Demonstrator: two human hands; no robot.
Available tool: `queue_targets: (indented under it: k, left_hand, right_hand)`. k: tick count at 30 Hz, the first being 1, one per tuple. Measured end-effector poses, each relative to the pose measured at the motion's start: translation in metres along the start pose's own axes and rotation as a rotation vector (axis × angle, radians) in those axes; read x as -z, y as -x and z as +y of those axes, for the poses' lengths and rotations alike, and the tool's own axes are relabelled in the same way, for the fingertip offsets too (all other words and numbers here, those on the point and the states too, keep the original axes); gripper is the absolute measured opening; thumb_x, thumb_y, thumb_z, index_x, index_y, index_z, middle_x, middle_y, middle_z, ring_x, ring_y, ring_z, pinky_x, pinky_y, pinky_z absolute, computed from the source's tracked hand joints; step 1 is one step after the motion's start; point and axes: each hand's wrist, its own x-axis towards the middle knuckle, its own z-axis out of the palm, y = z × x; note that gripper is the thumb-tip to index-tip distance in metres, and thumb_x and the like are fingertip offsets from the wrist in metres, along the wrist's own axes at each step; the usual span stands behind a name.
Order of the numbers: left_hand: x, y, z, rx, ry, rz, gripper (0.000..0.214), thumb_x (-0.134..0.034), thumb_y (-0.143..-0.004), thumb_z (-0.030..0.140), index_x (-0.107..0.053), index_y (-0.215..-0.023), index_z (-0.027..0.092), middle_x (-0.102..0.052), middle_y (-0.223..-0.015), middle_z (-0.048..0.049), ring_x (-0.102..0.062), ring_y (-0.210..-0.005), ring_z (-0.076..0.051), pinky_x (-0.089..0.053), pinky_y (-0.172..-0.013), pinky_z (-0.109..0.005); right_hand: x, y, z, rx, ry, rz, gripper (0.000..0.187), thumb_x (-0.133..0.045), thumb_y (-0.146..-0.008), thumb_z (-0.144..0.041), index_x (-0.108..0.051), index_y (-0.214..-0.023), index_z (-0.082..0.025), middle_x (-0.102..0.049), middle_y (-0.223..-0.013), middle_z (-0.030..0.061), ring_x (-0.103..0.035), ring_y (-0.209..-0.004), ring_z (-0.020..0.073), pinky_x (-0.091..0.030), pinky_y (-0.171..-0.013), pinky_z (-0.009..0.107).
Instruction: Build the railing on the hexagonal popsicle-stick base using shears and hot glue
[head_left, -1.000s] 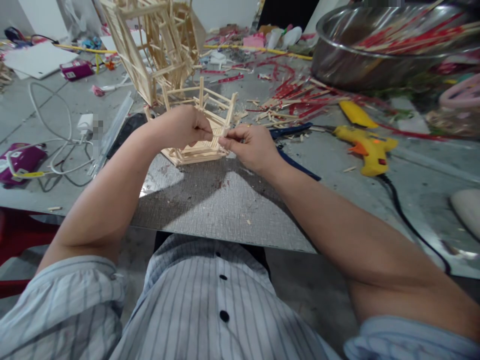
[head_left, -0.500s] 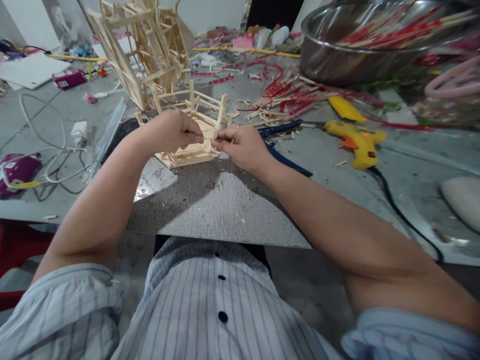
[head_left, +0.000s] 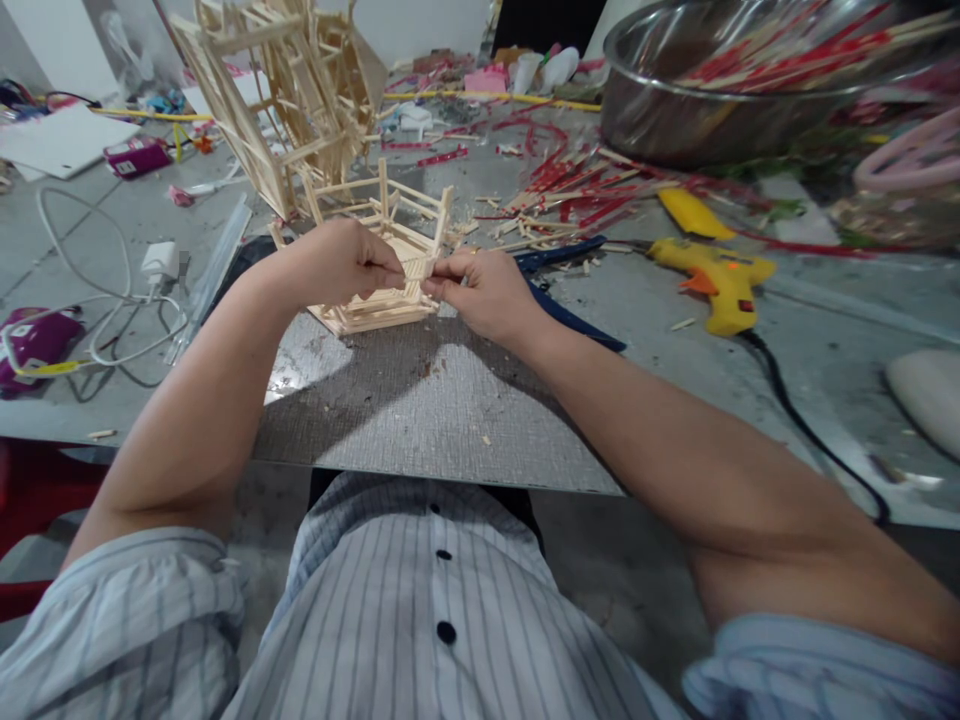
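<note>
A small frame built of pale wooden sticks [head_left: 382,318] stands low on the table, with short uprights and a slatted base. Over its near side my left hand [head_left: 337,262] is closed in a pinch. What lies between those fingertips is too small to make out. At the frame's near right corner, my right hand [head_left: 484,292] pinches a wooden stick [head_left: 428,268] between thumb and forefinger. Behind the left hand rises a taller stick structure [head_left: 300,110].
A yellow glue gun [head_left: 720,285] lies at the right, its black cord running to the front edge. Blue-handled pliers [head_left: 574,318] lie beside my right wrist. Red-wrapped sticks [head_left: 577,190] are strewn behind, near a steel basin [head_left: 697,125]. A white charger [head_left: 160,262] and cables lie left.
Almost nothing differs. Both hands keep their pinches at the small stick frame, and the view has shifted very slightly.
</note>
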Motion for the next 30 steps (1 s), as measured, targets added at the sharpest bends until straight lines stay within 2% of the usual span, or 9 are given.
queue_targets:
  k: [6, 13, 18, 23, 26, 28, 30]
  left_hand:
    - [-0.001, 0.001, 0.001, 0.019, -0.019, 0.002, 0.028, -0.050, -0.079, 0.032, -0.073, -0.084, 0.017, -0.061, -0.060, 0.0014, -0.053, -0.061, -0.010, -0.041, -0.074, -0.025]
    - [0.000, 0.001, 0.002, 0.116, -0.004, -0.036, 0.033, -0.052, -0.082, 0.040, -0.073, -0.085, 0.015, -0.057, -0.056, 0.0010, -0.051, -0.052, -0.010, -0.040, -0.068, -0.026]
    - [-0.001, 0.000, 0.001, 0.079, -0.012, -0.010, 0.032, -0.052, -0.082, 0.039, -0.073, -0.082, 0.016, -0.058, -0.055, 0.0019, -0.052, -0.056, -0.009, -0.041, -0.073, -0.025]
    - [-0.001, 0.001, 0.001, 0.041, -0.005, 0.016, 0.028, -0.053, -0.082, 0.036, -0.075, -0.084, 0.018, -0.063, -0.058, 0.0005, -0.055, -0.062, -0.012, -0.043, -0.075, -0.026]
    - [-0.002, 0.001, 0.001, 0.048, 0.007, 0.023, 0.027, -0.054, -0.082, 0.033, -0.075, -0.088, 0.017, -0.064, -0.060, 0.0000, -0.056, -0.063, -0.012, -0.043, -0.075, -0.026]
    - [-0.002, 0.000, 0.001, 0.057, 0.011, 0.028, 0.027, -0.055, -0.081, 0.031, -0.076, -0.089, 0.016, -0.065, -0.061, -0.0008, -0.057, -0.064, -0.013, -0.044, -0.073, -0.026]
    - [-0.003, 0.000, 0.001, 0.065, 0.008, 0.027, 0.027, -0.055, -0.081, 0.031, -0.076, -0.091, 0.015, -0.065, -0.063, -0.0014, -0.058, -0.065, -0.013, -0.044, -0.072, -0.026]
  right_hand:
    - [0.000, 0.000, 0.001, -0.005, 0.016, -0.001, 0.017, -0.059, -0.085, -0.031, -0.068, -0.076, -0.020, -0.059, -0.073, 0.0023, -0.052, -0.074, 0.0174, -0.037, -0.072, 0.032]
    - [0.000, 0.000, 0.001, 0.003, 0.014, -0.004, 0.018, -0.060, -0.085, -0.032, -0.069, -0.074, -0.020, -0.058, -0.071, 0.0019, -0.052, -0.075, 0.0177, -0.036, -0.072, 0.031]
    - [0.000, -0.001, 0.002, -0.003, 0.020, 0.002, 0.017, -0.060, -0.084, -0.031, -0.068, -0.075, -0.020, -0.058, -0.071, 0.0019, -0.052, -0.074, 0.0172, -0.036, -0.072, 0.032]
    - [-0.001, -0.001, 0.004, 0.004, 0.033, 0.000, 0.022, -0.059, -0.086, -0.039, -0.069, -0.079, -0.020, -0.060, -0.073, 0.0027, -0.054, -0.077, 0.0185, -0.037, -0.071, 0.032]
    - [0.004, 0.005, -0.005, -0.022, 0.129, 0.043, 0.026, -0.057, -0.088, -0.044, -0.069, -0.093, -0.021, -0.064, -0.086, 0.0067, -0.057, -0.084, 0.0221, -0.041, -0.075, 0.035]
    - [0.011, 0.012, -0.015, -0.040, 0.280, 0.114, 0.031, -0.053, -0.091, -0.046, -0.067, -0.107, -0.023, -0.065, -0.102, 0.0110, -0.057, -0.099, 0.0268, -0.042, -0.082, 0.039]
    - [0.016, 0.017, -0.024, 0.003, 0.435, 0.151, 0.034, -0.048, -0.094, -0.046, -0.063, -0.115, -0.025, -0.062, -0.118, 0.0138, -0.050, -0.118, 0.0312, -0.039, -0.093, 0.044]
